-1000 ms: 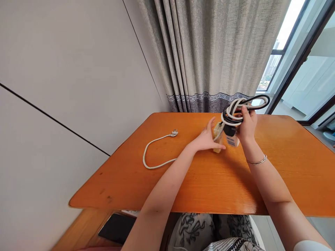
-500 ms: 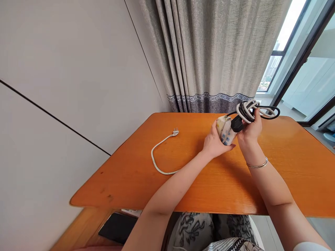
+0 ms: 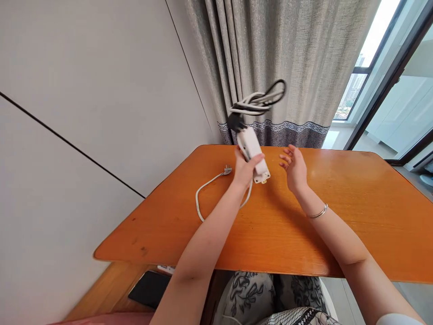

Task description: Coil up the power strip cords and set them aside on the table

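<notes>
Power strip [image 3: 253, 152] raised, left hand [image 3: 244, 170] fingers clamped on it, right hand [image 3: 295, 168] fingers apart, near table [image 3: 355, 207] far edge

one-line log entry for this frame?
left hand: grips power strip, raised | cord bundle: dangling above strip | right hand: open, empty | plug: on table

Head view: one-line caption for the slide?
Left hand lifts a white power strip with coiled cables above the orange table; right hand open beside it.
</notes>
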A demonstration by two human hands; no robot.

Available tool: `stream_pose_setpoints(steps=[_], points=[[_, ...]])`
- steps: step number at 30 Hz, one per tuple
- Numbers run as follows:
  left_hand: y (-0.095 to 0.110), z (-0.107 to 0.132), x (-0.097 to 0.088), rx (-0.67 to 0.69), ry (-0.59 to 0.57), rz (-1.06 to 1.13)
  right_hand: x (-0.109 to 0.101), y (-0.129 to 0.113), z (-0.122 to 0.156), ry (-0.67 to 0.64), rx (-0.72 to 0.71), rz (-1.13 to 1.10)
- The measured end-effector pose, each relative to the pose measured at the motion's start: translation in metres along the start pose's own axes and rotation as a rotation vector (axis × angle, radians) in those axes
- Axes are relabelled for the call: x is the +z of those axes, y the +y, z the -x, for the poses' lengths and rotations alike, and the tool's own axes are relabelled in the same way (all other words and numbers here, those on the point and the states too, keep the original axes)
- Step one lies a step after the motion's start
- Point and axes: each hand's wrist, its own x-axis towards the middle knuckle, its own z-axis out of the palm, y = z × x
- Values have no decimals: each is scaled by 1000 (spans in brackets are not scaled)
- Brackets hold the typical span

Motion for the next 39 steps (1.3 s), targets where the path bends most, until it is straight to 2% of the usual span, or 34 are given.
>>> stream_pose_setpoints(steps=[2,4,7,9,12,13,14,20,22,25,27,35,39], points=[[9,-10,-16,-80,45,97,6,24,14,-10,85,72],[15,-19,-32,-113,125,145,12,46,35,-109,231,105],[18,-28,-49,-79,205,190,21,68,71,-304,435,126],[18,-30,-52,-71,218,221,23,74,93,-541,642,135],[17,-24,-46,-127,188,258,21,80,113,-1008,1016,27],[18,-20,-42,-159,166,260,19,82,116,-1111,1078,-9],[19,-16,-39,-197,137,256,17,84,118,-1162,1078,-13],[30,3,-30,-391,-80,148,12,90,102,-1126,640,407],[30,6,-33,-396,-103,80,13,88,94,-1140,482,560],[29,10,-39,-360,-121,-31,12,86,84,-1148,144,899],[29,14,-43,-356,-150,-92,11,88,81,-1134,6,1071],[24,29,-62,-346,-270,-290,9,91,81,-1032,9,1389],[17,26,-85,-227,-211,-628,3,91,77,-1107,-22,1480]])
